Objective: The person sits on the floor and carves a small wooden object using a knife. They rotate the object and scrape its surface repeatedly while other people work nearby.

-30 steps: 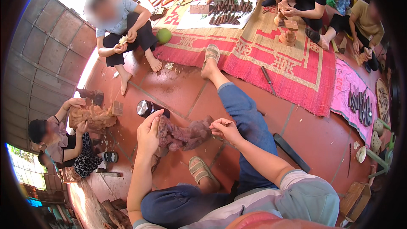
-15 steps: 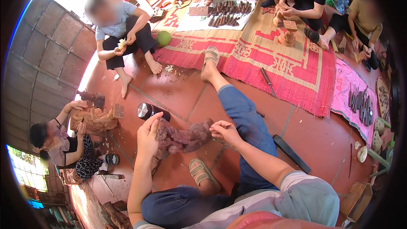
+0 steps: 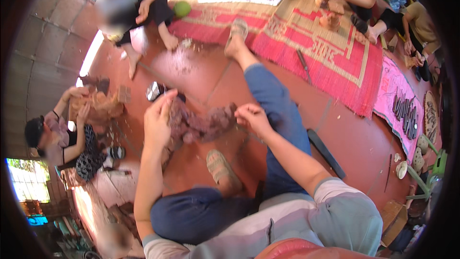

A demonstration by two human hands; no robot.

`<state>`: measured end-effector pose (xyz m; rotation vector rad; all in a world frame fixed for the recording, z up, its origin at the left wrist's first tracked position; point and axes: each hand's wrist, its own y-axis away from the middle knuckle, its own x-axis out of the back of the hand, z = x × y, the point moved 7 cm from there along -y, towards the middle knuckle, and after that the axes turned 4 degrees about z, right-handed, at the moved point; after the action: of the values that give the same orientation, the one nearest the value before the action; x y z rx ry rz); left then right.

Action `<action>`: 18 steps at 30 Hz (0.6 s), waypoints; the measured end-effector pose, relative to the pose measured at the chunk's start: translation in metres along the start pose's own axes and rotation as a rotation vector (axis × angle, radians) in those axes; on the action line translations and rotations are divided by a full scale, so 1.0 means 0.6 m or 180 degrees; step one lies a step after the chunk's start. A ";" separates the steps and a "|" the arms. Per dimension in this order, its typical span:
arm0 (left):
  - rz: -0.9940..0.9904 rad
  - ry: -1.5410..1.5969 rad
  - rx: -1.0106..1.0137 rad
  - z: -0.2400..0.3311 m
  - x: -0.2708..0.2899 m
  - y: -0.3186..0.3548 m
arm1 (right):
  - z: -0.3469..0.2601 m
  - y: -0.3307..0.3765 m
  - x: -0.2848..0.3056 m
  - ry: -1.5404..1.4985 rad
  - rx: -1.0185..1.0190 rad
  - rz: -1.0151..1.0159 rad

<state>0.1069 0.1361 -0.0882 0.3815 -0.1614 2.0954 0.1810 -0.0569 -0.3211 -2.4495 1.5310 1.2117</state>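
A knobbly, reddish-brown carved piece (image 3: 199,124), apparently wood, lies between my hands above the tiled floor. My left hand (image 3: 158,119) is closed against its left end, fingers pointing up and partly hidden behind one another. At the carving's right end, my right hand (image 3: 253,119) is closed in a pinch. Whatever its fingertips hold, if anything, is too small and blurred to make out. Just beyond my left hand is a dark flask (image 3: 154,91) with a shiny lid, partly covered by that hand.
A long dark flat bar (image 3: 326,153) lies right of my leg. Ahead, a red and tan mat (image 3: 326,76) bears a chisel-like tool (image 3: 303,66). Several tools lie on a pink cloth (image 3: 390,86). A co-worker at left handles an orange-brown carving (image 3: 103,105); others sit around.
The whole view has shifted, so the mat and co-workers sit higher in it. My hands stay at the carving's two ends. The co-worker at upper left has lowered one hand.
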 end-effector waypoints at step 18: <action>0.0066 -0.0385 -0.0135 0.013 -0.001 0.004 | 0.035 0.003 0.033 0.0216 0.0107 0.0609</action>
<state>0.1067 0.1321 -0.0808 0.4829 -0.2816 2.0864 0.1712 -0.0649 -0.3475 -2.3927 1.8247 1.1269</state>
